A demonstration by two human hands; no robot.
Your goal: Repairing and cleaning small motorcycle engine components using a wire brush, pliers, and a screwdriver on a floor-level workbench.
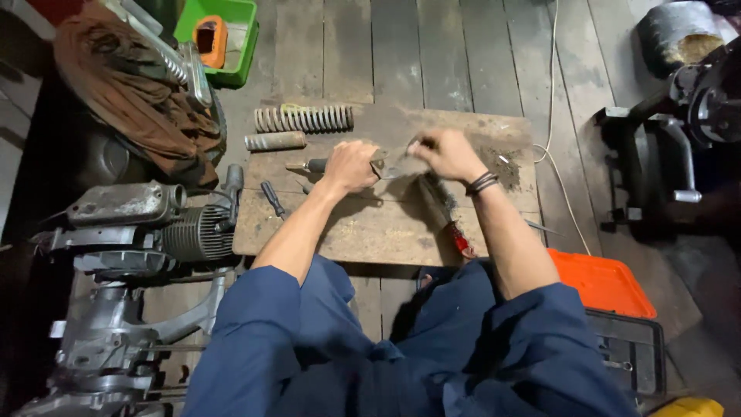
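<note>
L hand (351, 166) clenched round a dark tool handle (315, 164) over the wooden board (370, 228). R hand (444, 153) pinches a small metal part (395, 164) w/ fingertips

board (363, 232) lying on the floor (432, 54), spring (304, 118) sitting at its far edge, both hands meeting over the board's middle, engine (147, 232) sitting left of the board, toolbox (606, 282) lying to its right
</note>
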